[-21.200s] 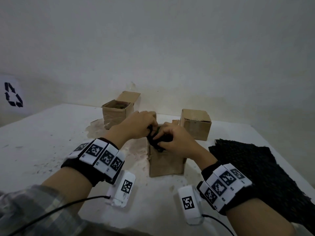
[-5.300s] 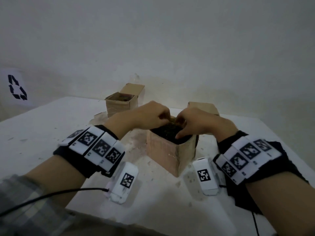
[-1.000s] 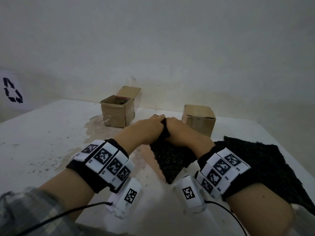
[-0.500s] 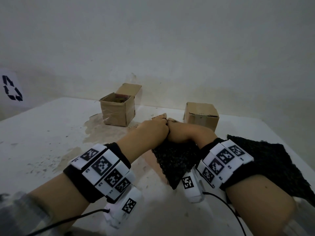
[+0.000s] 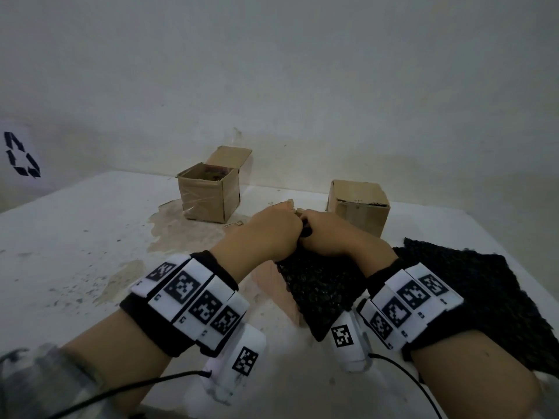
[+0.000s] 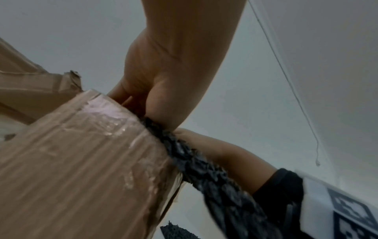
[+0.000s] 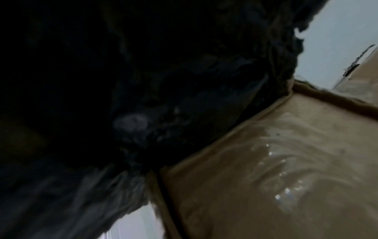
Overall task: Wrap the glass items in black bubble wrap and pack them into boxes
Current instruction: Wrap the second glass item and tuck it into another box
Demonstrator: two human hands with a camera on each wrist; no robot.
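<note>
A near cardboard box (image 5: 269, 282) stands mid-table, its front draped with a sheet of black bubble wrap (image 5: 317, 294). My left hand (image 5: 272, 234) and right hand (image 5: 326, 237) meet knuckle to knuckle over the box top, fingers curled into the wrap's upper edge. The left wrist view shows the left hand (image 6: 163, 80) reaching down behind the taped box (image 6: 81, 177) rim, with the right hand (image 6: 214, 150) gripping the wrap (image 6: 214, 177). The right wrist view is mostly dark wrap (image 7: 184, 113) beside the box (image 7: 266, 161). No glass item is visible.
An open cardboard box (image 5: 208, 195) stands at the back left, a closed one (image 5: 360, 204) at the back right, both near the wall. More black bubble wrap sheets (image 5: 484, 297) lie at the right table edge. The white table (image 5: 75, 237) is stained.
Five seconds ago the box showed wrap inside and a bare front; now a sheet hangs over it. In the last second both hands edged slightly forward, still bunched on the sheet's top edge.
</note>
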